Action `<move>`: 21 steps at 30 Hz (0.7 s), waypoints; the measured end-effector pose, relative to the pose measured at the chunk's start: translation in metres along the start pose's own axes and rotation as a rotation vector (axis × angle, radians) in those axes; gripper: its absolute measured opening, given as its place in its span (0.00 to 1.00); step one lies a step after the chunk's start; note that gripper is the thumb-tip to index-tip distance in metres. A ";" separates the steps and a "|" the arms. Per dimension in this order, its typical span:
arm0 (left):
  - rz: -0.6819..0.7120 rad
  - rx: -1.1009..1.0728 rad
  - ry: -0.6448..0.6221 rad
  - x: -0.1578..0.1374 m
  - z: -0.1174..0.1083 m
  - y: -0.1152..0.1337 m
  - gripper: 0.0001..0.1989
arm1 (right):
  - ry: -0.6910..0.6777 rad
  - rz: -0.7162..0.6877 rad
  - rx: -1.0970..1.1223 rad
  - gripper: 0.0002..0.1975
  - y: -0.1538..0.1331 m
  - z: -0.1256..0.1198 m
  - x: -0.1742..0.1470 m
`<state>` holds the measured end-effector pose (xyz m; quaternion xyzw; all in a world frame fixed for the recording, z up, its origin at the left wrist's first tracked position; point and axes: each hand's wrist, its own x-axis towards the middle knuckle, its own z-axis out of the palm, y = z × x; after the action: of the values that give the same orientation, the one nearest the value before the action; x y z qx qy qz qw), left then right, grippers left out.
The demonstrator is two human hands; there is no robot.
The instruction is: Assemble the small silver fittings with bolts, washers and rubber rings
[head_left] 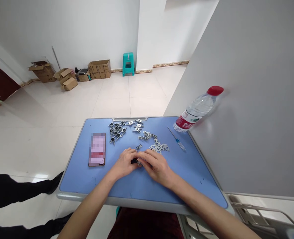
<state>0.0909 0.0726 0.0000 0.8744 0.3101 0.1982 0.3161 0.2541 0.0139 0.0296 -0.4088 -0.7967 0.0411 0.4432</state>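
My left hand (127, 162) is closed around a small black and metal part (135, 161) above the blue table, and most of the part is hidden by fingers. My right hand (158, 166) meets it from the other side, fingertips pinched at the same part. Just beyond the hands lies a small pile of screws (139, 146). Flat metal plates (159, 146) with holes are heaped past the right knuckles. Farther back sit silvery metal fittings (148, 135) and a cluster of metal parts with round black centres (117, 130).
A phone (97, 149) lies at the left of the blue table (122, 186). To the right are a screwdriver (178, 141) and a water bottle (195, 111) beside a grey panel (256, 99). Another person's legs (19, 189) show at left. Cardboard boxes (99, 69) and a stool (128, 64) stand by the wall.
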 end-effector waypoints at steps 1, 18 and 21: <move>0.001 0.000 0.002 0.000 0.000 0.000 0.06 | -0.002 0.004 0.003 0.10 0.000 0.001 0.000; -0.006 -0.028 0.011 0.001 -0.001 0.001 0.04 | -0.012 0.055 0.148 0.11 0.006 -0.009 0.006; -0.010 -0.011 0.002 0.001 0.000 0.001 0.03 | 0.026 0.046 0.109 0.09 0.005 -0.007 0.005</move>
<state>0.0917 0.0729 0.0006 0.8710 0.3138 0.1992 0.3214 0.2606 0.0189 0.0350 -0.4028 -0.7778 0.0896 0.4741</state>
